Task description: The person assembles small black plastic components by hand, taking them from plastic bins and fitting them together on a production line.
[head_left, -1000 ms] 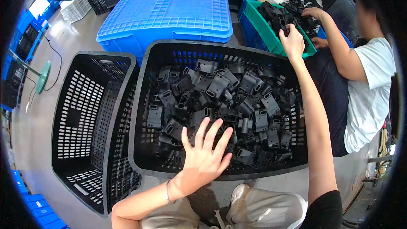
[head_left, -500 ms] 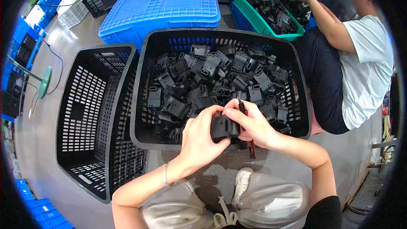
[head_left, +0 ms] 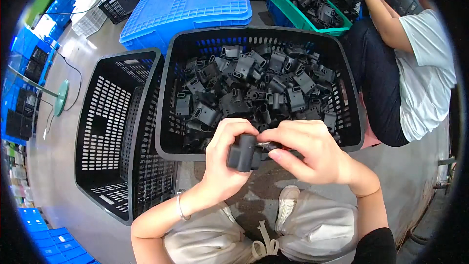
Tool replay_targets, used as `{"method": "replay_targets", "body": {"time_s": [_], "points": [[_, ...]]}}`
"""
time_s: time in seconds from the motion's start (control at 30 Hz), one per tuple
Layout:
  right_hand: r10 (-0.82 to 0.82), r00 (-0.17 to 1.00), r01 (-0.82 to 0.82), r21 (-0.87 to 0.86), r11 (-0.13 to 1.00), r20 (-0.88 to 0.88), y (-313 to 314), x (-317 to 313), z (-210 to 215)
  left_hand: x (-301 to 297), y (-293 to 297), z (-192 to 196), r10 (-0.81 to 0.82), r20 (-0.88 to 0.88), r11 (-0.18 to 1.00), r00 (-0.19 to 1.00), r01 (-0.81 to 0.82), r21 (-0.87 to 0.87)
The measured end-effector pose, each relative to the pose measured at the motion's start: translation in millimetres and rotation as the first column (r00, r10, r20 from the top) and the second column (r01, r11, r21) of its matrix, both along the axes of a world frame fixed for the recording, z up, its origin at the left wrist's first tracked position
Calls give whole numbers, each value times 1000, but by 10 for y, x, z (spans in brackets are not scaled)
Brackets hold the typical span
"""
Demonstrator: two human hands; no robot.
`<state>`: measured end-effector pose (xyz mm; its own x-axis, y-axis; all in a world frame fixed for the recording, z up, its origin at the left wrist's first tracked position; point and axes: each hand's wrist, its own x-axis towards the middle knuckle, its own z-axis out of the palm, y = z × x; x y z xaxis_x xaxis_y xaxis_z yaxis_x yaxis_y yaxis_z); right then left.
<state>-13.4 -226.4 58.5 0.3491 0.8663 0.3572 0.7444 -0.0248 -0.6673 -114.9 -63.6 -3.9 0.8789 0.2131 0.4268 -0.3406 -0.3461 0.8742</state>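
Over the front edge of a black crate [head_left: 220,156], my left hand [head_left: 222,159] is closed around a black plastic part [head_left: 243,152] with a rounded, tube-like top. Beside it my right hand [head_left: 312,154] grips a slim tool [head_left: 270,145], its metal tip against or very near the part's right side. Most of the tool is hidden by my fingers, so its exact kind does not show. Similar black parts [head_left: 239,102], many with oval slots, lie heaped in the crate.
An open black crate [head_left: 129,161] stands tilted at the left. Behind are a blue lidded bin [head_left: 190,0] and a green crate [head_left: 293,17] of black parts. A seated co-worker [head_left: 420,73] reaches over it from the right. A green stand [head_left: 61,98] and cable are far left.
My left hand has turned the part so its rounded end faces up. My right hand has rolled over, bringing the red-and-black tool's tip to the part. The co-worker's hand has moved farther back.
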Motion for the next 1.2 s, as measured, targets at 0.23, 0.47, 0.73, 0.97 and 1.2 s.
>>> {"method": "replay_targets", "body": {"time_s": [0.23, 0.47, 0.73, 0.97, 1.2], "points": [[0, 995, -1, 2, 1000, 104, -5, -45, 17, -8, -38, 54, 43, 43, 998, 998, -45, 47], [27, 999, -27, 8, 1000, 21, 9, -48, -45, -21, -54, 24, 51, 59, 994, 997, -57, 90], [15, 993, -15, 3, 1000, -121, -14, -101, -95, -16, -50, -80, 44, 173, 977, 984, -78, 198], [88, 996, -88, 10, 996, -32, -46, -39, -81, -10, -23, -77, 23, 165, 977, 986, -57, 204], [97, 995, -96, -32, 995, 22, -69, -18, -93, 1, -11, -51, 7, 141, 964, 990, -44, 262]]}}
